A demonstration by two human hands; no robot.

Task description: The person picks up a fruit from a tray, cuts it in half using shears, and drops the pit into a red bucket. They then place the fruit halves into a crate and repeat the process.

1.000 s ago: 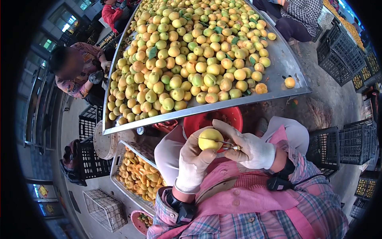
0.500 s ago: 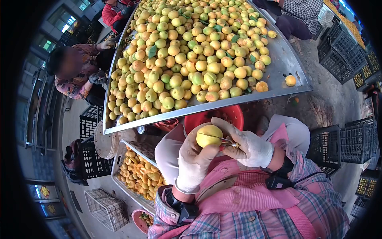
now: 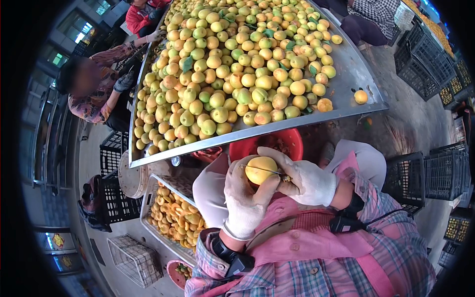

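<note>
A yellow apricot sits in my gloved left hand, whose fingers and thumb curl around it. My gloved right hand is closed on a small knife. The thin dark blade lies across the apricot's face, and most of the handle is hidden by my fingers. Below and beyond my hands is a red basin with dark scraps in it. To the left, a white crate contains many opened apricot halves.
A metal-edged table heaped with whole apricots stands ahead. Co-workers sit at its left and right sides. Black crates stand at right, a white bucket and an off-white crate at left.
My hands have turned slightly around the apricot, and the knife blade sits differently across it. The co-worker at left has reached one arm up toward the table's edge.
</note>
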